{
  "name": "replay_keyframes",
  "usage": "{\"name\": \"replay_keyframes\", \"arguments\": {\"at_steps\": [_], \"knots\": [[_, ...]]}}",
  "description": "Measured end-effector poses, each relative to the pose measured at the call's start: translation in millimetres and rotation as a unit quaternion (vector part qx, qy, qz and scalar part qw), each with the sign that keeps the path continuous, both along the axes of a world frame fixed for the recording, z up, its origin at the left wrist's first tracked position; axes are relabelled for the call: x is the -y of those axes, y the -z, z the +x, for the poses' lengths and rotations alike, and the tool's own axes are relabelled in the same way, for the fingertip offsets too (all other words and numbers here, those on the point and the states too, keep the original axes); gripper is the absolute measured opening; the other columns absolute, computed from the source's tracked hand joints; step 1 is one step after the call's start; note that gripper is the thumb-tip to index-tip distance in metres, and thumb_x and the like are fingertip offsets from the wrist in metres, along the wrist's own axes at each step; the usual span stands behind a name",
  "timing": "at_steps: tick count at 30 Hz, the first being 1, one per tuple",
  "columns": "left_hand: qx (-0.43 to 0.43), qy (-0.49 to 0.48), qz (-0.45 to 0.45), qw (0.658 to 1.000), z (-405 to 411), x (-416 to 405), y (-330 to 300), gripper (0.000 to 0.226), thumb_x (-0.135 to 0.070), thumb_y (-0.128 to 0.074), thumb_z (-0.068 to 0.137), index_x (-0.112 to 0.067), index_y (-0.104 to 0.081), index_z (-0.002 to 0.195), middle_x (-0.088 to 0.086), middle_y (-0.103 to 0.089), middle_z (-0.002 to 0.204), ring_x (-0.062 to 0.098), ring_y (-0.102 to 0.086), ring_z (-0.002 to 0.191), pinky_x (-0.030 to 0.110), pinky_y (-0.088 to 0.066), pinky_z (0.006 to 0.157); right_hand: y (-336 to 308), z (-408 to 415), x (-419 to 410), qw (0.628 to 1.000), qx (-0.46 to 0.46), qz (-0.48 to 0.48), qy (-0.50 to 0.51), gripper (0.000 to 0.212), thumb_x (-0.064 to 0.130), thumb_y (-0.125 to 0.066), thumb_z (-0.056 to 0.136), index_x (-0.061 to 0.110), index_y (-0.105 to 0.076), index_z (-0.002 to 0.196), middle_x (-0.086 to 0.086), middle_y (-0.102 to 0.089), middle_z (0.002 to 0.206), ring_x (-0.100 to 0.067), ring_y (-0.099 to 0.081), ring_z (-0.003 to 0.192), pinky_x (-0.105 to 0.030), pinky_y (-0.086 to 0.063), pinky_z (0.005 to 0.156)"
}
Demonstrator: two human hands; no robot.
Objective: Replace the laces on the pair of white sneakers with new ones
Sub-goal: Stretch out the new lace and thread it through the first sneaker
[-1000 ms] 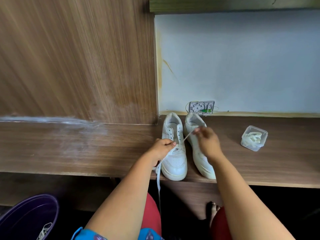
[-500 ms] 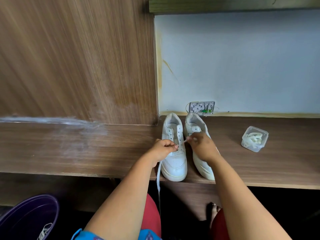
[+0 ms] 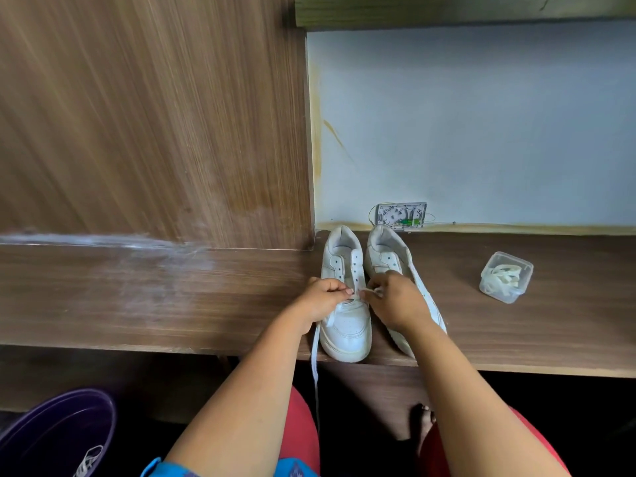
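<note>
Two white sneakers stand side by side on the wooden shelf [image 3: 172, 304], toes toward me. Over the lower eyelets of the left sneaker [image 3: 346, 325] my left hand [image 3: 321, 297] pinches a white lace [image 3: 315, 352], whose long tail hangs down past the shelf's front edge. My right hand [image 3: 395, 299] pinches the other end of that lace just right of the same eyelets, and covers part of the right sneaker [image 3: 387, 253]. The upper eyelets of both sneakers are bare.
A small clear plastic box [image 3: 506, 277] with coiled white laces sits on the shelf to the right. A purple bucket [image 3: 58, 432] holding a lace stands at the lower left on the floor. A wall socket plate [image 3: 401, 215] is behind the sneakers. My knees are below.
My right hand has come down and left from above the right sneaker, bringing the lace end close to my left hand at the left sneaker's eyelets.
</note>
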State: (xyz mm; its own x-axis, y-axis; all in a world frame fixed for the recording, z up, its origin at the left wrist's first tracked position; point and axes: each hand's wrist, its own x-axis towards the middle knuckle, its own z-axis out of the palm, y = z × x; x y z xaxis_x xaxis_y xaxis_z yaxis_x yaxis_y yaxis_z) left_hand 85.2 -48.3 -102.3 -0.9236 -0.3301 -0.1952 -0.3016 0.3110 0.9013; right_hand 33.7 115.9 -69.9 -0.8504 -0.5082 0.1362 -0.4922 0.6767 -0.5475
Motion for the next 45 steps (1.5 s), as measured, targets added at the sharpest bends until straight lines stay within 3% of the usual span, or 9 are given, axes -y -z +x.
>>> {"name": "replay_keyframes", "arguments": {"at_steps": [3, 6, 8, 14, 20, 30, 34, 38, 45], "knots": [[-0.002, 0.006, 0.002, 1.0, 1.0, 0.1, -2.1, 0.013, -0.033, -0.067, 0.088, -0.022, -0.072, 0.088, 0.013, -0.052, 0.126, 0.017, -0.057, 0.104, 0.015, -0.04, 0.071, -7.9, -6.1, -3.7, 0.976, 0.041, -0.201, 0.066, 0.014, 0.024, -0.065, 0.089, 0.022, -0.062, 0.076, -0.004, -0.059, 0.091, -0.018, -0.055, 0.081, -0.024, -0.035, 0.066], [0.007, 0.008, -0.001, 1.0, 2.0, -0.4, -3.7, 0.013, -0.034, -0.066, 0.089, -0.022, -0.071, 0.089, 0.009, -0.049, 0.126, 0.017, -0.055, 0.108, 0.015, -0.039, 0.072, -31.2, -11.2, -16.3, 0.763, 0.19, -0.591, 0.18, 0.024, 0.016, -0.056, 0.096, 0.022, -0.052, 0.073, -0.001, -0.056, 0.075, -0.007, -0.052, 0.057, -0.016, -0.042, 0.049], [0.006, 0.007, 0.0, 1.0, 2.5, -0.6, -4.1, 0.012, -0.034, -0.066, 0.089, -0.022, -0.07, 0.09, 0.01, -0.049, 0.126, 0.016, -0.054, 0.108, 0.016, -0.039, 0.076, -36.8, -11.3, -20.8, 0.696, 0.226, -0.656, 0.183, 0.026, 0.012, -0.048, 0.1, 0.019, -0.045, 0.074, 0.005, -0.055, 0.059, -0.005, -0.048, 0.048, -0.015, -0.039, 0.044], [-0.008, 0.007, 0.0, 1.0, 6.9, -3.5, -9.7, 0.011, -0.028, -0.066, 0.09, -0.028, -0.068, 0.08, 0.014, -0.055, 0.122, 0.014, -0.054, 0.098, 0.017, -0.037, 0.077, -3.1, 0.5, -0.8, 0.994, 0.009, -0.095, 0.049, 0.018, 0.042, -0.064, 0.087, 0.025, -0.059, 0.092, -0.001, -0.06, 0.07, -0.02, -0.057, 0.069, -0.028, -0.038, 0.06], [-0.077, -0.016, -0.053, 0.995, 16.7, 6.0, -13.6, 0.005, -0.012, -0.064, 0.09, -0.015, -0.06, 0.09, -0.005, -0.058, 0.085, 0.013, -0.052, 0.085, 0.022, -0.044, 0.076, 0.3, -1.5, 1.0, 0.999, -0.02, -0.017, 0.032, 0.022, 0.039, -0.068, 0.084, 0.019, -0.068, 0.093, -0.004, -0.064, 0.099, -0.025, -0.06, 0.092, -0.026, -0.037, 0.067], [0.018, 0.064, -0.229, 0.971, 23.9, 15.7, -22.8, 0.008, -0.02, -0.053, 0.097, -0.015, -0.058, 0.099, -0.001, -0.056, 0.101, 0.015, -0.051, 0.094, 0.028, -0.043, 0.081, 2.7, 2.7, 3.0, 0.995, -0.077, 0.046, 0.041, 0.024, 0.041, -0.058, 0.09, 0.019, -0.068, 0.096, 0.001, -0.064, 0.101, -0.025, -0.041, 0.114, -0.036, -0.036, 0.09], [0.028, 0.032, -0.119, 0.992, 23.9, 13.3, -25.5, 0.011, -0.016, -0.042, 0.101, -0.016, -0.05, 0.092, 0.001, -0.054, 0.093, 0.013, -0.049, 0.083, 0.025, -0.039, 0.071, -0.5, 7.2, 5.1, 0.996, -0.055, 0.064, 0.043, 0.019, 0.04, -0.054, 0.092, 0.027, -0.066, 0.098, 0.003, -0.066, 0.094, -0.021, -0.035, 0.12, -0.039, -0.028, 0.093], [0.04, 0.021, -0.029, 0.999, 22.1, 9.8, -23.8, 0.01, -0.024, -0.054, 0.097, -0.017, -0.047, 0.093, 0.003, -0.054, 0.087, 0.013, -0.049, 0.077, 0.026, -0.042, 0.069, -1.9, 11.0, 7.4, 0.996, -0.055, 0.046, 0.05, 0.021, 0.038, -0.059, 0.09, 0.021, -0.07, 0.097, -0.001, -0.067, 0.09, -0.022, -0.041, 0.117, -0.038, -0.038, 0.094], [-0.035, 0.039, -0.246, 0.968, 23.6, 12.3, -29.6, 0.003, -0.017, -0.059, 0.093, -0.018, -0.057, 0.091, -0.006, -0.052, 0.084, 0.004, -0.043, 0.068, 0.021, -0.032, 0.058, 1.0, 13.1, 14.5, 0.997, 0.062, -0.046, 0.023, 0.014, 0.018, -0.042, 0.099, 0.011, -0.049, 0.091, -0.01, -0.056, 0.09, -0.025, -0.051, 0.084, -0.029, -0.033, 0.067]]}}
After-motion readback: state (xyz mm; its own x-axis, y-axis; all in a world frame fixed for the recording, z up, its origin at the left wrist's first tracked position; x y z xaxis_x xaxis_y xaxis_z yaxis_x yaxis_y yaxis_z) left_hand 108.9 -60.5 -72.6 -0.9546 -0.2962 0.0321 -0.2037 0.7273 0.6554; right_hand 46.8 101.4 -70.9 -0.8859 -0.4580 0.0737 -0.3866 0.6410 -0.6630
